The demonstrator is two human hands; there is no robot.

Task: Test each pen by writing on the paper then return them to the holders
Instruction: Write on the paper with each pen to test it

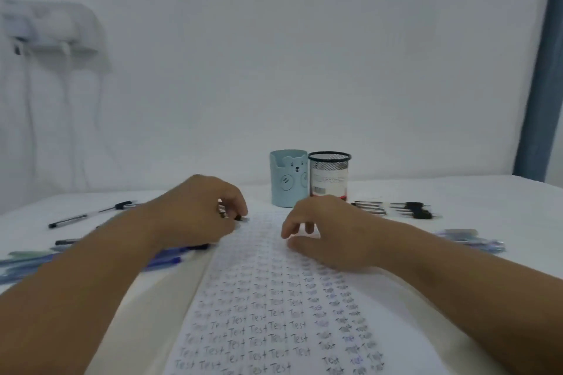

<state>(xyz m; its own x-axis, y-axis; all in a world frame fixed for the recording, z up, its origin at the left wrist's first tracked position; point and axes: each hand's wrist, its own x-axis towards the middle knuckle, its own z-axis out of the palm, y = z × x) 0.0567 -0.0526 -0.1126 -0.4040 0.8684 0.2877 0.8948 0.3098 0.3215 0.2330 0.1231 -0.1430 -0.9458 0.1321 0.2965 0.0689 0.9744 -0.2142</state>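
The left hand (pixel 198 210) curls its fingers round a dark pen (pixel 227 213), whose tip lies at the far left edge of the paper (pixel 274 298); the grip looks like a writing one, though blur hides the detail. The right hand (pixel 323 234) rests on the sheet with fingers loosely bent and holding nothing, seemingly steadying the page. The step in hand looks like a test stroke with this pen near the top of the sheet, or the moment just around it. Next, the pen needs a short written word and then a lift across to one of the two holders standing side by side beyond the paper: a blue cup (pixel 288 178) with a bear face and a black mesh cup (pixel 329 175), both with no pens showing above their rims. Many pens still lie on the table, left (pixel 68 220) and right (pixel 396 208), so much remains. The paper carries rows of the word "Test" in black and blue; the mesh cup's label is too blurred to read.
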